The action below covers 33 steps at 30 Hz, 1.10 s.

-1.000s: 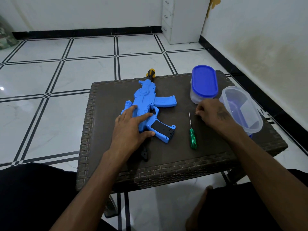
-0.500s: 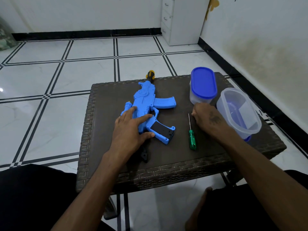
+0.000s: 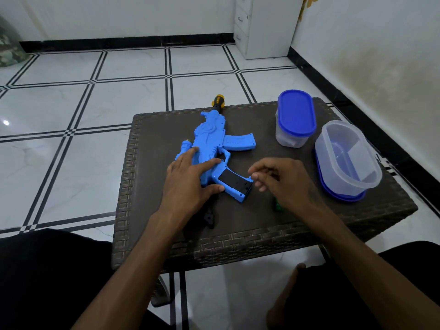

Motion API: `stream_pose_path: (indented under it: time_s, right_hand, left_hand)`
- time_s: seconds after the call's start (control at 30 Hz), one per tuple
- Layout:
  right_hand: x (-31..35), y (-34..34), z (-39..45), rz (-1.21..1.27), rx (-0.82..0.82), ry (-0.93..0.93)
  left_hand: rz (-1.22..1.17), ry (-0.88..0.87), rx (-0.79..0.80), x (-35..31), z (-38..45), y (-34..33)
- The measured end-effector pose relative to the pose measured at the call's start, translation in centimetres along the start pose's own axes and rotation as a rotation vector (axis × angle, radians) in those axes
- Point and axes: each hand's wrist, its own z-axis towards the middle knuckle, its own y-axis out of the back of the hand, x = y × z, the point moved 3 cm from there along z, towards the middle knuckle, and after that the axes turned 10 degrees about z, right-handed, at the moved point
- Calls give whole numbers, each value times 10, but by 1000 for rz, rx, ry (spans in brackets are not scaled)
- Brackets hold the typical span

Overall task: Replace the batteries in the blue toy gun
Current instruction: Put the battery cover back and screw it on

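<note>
Dark woven tabletop (image 3: 238,236) over a white tiled floor: the blue toy gun (image 3: 212,141) lies flat near its centre, pinned by the left hand (image 3: 190,179), whose straight fingers press on the body. The right hand (image 3: 278,179), a second ago beside the lidded container (image 3: 295,117), has crossed above the green screwdriver (image 3: 277,207) to the black battery cover (image 3: 234,181). Its fingers are loosely curled; whether they pinch a small part cannot be told, suggesting cover work comes next.

Blue toy gun (image 3: 209,141) with yellow muzzle, dark brown woven-pattern table (image 3: 152,210), blue-lidded clear container (image 3: 295,120), green screwdriver handle (image 3: 277,207)
</note>
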Motion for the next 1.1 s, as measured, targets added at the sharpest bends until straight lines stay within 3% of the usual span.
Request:
stream_pose_path:
  time_s: [0.23, 0.47, 0.83, 1.1]
  right_hand:
    - [-7, -6, -13, 75, -110, 84]
    - [-12, -16, -16, 198, -102, -2]
    - [0, -13, -22, -139, -73, 200]
    - [6, -11, -16, -393, 105, 343]
  left_hand:
    - [-5, 1, -4, 1, 0, -1]
    - [9, 6, 12, -1, 0, 1]
    - [-1, 5, 4, -1, 0, 2]
    - [-5, 6, 17, -2, -1, 3]
